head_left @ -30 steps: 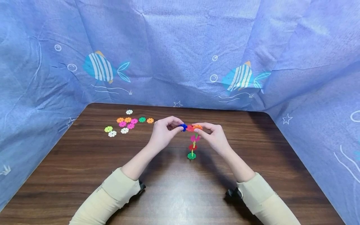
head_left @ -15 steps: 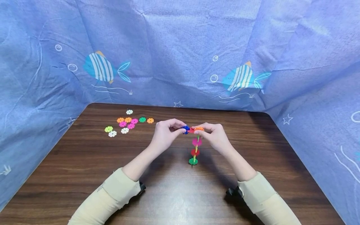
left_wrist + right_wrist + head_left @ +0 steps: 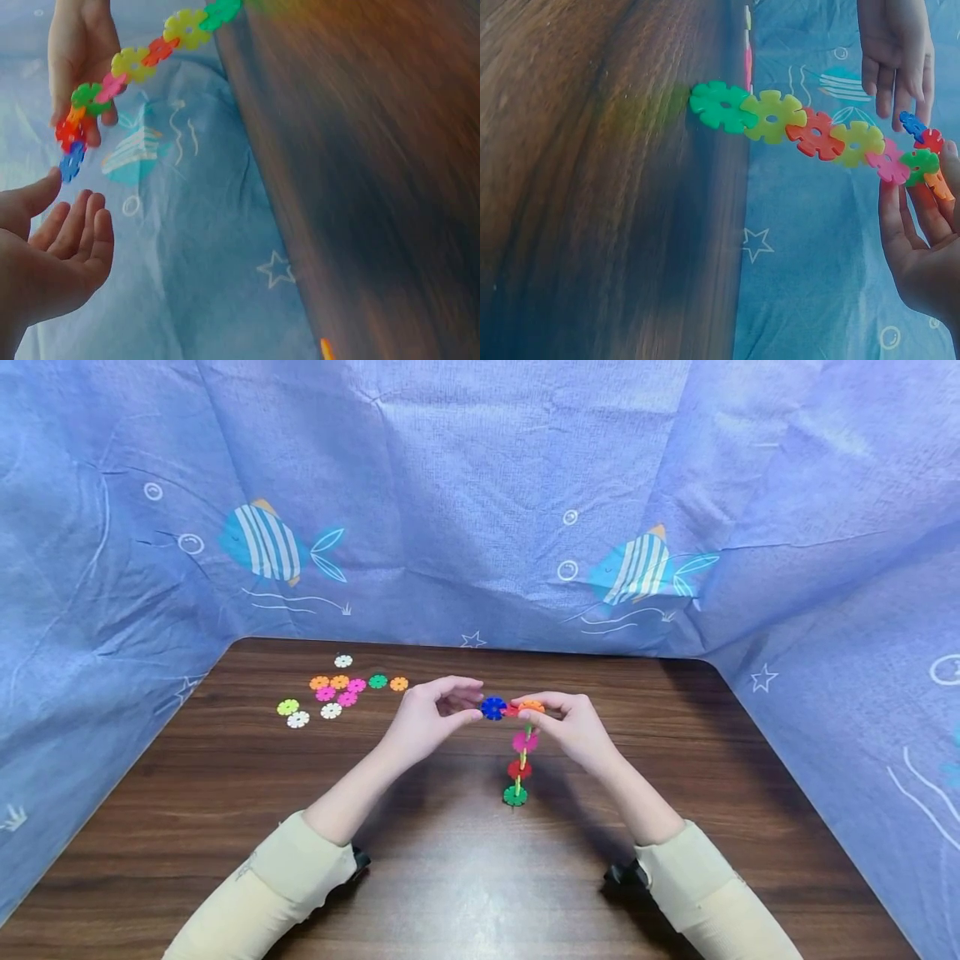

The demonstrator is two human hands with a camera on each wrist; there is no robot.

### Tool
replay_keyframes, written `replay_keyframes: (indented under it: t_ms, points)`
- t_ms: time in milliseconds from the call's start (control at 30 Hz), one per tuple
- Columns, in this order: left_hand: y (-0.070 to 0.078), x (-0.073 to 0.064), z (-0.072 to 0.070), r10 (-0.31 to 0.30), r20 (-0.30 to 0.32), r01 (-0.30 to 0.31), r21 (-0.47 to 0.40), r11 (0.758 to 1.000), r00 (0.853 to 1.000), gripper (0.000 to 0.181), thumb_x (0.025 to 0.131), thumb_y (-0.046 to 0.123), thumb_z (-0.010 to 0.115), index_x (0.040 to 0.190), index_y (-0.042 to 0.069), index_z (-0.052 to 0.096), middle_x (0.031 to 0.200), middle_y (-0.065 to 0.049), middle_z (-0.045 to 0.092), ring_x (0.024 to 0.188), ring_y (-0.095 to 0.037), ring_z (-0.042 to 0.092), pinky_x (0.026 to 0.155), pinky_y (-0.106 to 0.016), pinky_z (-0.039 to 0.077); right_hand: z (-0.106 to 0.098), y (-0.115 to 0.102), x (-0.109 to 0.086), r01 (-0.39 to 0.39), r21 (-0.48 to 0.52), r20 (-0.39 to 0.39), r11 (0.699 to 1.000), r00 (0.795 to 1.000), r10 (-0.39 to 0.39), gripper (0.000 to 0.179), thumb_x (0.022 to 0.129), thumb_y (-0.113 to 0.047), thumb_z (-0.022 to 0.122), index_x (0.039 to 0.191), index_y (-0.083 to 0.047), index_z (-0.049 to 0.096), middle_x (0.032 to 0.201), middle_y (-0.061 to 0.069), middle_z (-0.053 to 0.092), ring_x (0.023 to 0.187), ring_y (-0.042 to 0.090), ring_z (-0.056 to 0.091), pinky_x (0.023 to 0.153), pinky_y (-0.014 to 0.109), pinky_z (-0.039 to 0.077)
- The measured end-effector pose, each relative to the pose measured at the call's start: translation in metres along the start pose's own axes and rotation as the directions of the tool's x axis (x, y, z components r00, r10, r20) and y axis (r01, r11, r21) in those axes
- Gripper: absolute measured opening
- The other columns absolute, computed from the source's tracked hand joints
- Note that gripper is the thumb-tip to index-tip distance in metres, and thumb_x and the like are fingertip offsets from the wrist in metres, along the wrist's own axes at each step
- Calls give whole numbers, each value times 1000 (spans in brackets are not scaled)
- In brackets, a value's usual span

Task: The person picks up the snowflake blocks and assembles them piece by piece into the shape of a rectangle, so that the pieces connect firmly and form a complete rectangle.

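A chain of interlocked flower-shaped plastic discs hangs below my right hand (image 3: pixel 573 727). Thumb and fingers of that hand pinch it at the top, by the orange disc (image 3: pixel 532 707). Downward run a green disc (image 3: pixel 920 166), a pink disc (image 3: pixel 889 162), a yellow disc (image 3: pixel 858 144), a red disc (image 3: pixel 815 135), another yellow disc (image 3: pixel 774 118) and a green end disc (image 3: pixel 515 796). Whether that end touches the table I cannot tell. Sideways from the orange, a red disc (image 3: pixel 930 139) carries a blue disc (image 3: pixel 493 708). My left hand (image 3: pixel 427 722), fingers loosely bent, is just beside the blue disc, holding nothing.
On the brown wooden table (image 3: pixel 225 827), loose discs lie at the back left: several orange, pink and white ones, a green disc (image 3: pixel 377 682) and a lime disc (image 3: pixel 288 707). A blue fish-print cloth (image 3: pixel 480 527) surrounds the table's back and sides.
My left hand has let go of the blue disc and drawn slightly left. The chain has come a little lower and nearer, still in my right hand.
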State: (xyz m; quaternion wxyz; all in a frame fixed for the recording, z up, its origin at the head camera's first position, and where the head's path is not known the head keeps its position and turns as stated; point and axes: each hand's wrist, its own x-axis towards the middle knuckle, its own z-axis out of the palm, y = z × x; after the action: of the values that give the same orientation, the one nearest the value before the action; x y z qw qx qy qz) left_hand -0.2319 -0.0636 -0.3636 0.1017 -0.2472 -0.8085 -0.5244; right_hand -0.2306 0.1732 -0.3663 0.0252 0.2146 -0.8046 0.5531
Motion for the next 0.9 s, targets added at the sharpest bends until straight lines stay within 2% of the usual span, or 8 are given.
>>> replay_keyframes:
  t_ms: [133,200,367,433,600,767,900]
  points:
    - [-2,-3,-16,-17,34,16,35,999,999,40,79,14,76,117,11,64,103,-6,71,94,-20,67,81,-37,53,-3,3,0,-15,-5,-15,1000,1000,15,22,87,-18,69,106,-7,71,98,12,71,65,17,65,61,26,53]
    - [-3,-5,-24,-21,53,17,78,997,998,43,79,17,77,120,12,62,105,-4,70,99,-20,65,85,-39,52,-4,5,-1,-23,-12,-18,1000,1000,23,23,87,-19,69,106,-9,71,97,13,71,65,16,64,61,26,53]
    - [-9,-12,-50,-33,101,14,184,983,994,52,80,24,76,127,15,57,115,-2,67,110,-20,61,93,-42,47,-7,8,-1,-25,-16,-14,1000,1000,25,23,87,-25,69,106,-12,71,97,12,71,67,16,65,67,41,55]
    - [-13,-16,-61,-42,124,16,200,980,991,55,80,26,76,130,16,55,120,-4,65,114,-21,58,96,-44,44,-7,10,-1,-26,-16,-13,1000,1000,25,24,87,-26,69,106,-12,71,97,10,71,68,16,65,69,45,54]
    - [-30,-26,-89,-67,181,20,250,968,981,63,79,29,76,135,17,49,128,-5,60,122,-24,52,101,-47,39,-9,10,-2,-33,0,-8,999,999,33,24,87,-22,68,106,-7,70,98,14,70,71,13,66,68,37,56]
    - [-51,-34,-119,-111,196,37,349,937,974,70,78,34,77,138,17,46,132,-9,57,122,-30,51,99,-51,40,-12,8,-3,-43,21,-1,999,999,43,24,88,-16,67,109,-3,68,102,21,68,73,9,65,68,36,56]
    - [-70,-38,-143,-156,185,62,435,898,970,72,76,31,79,137,14,46,133,-15,54,119,-34,51,96,-51,40,-13,7,-4,-48,20,3,999,999,48,25,89,-16,66,111,-4,67,104,24,66,72,9,65,68,30,55]
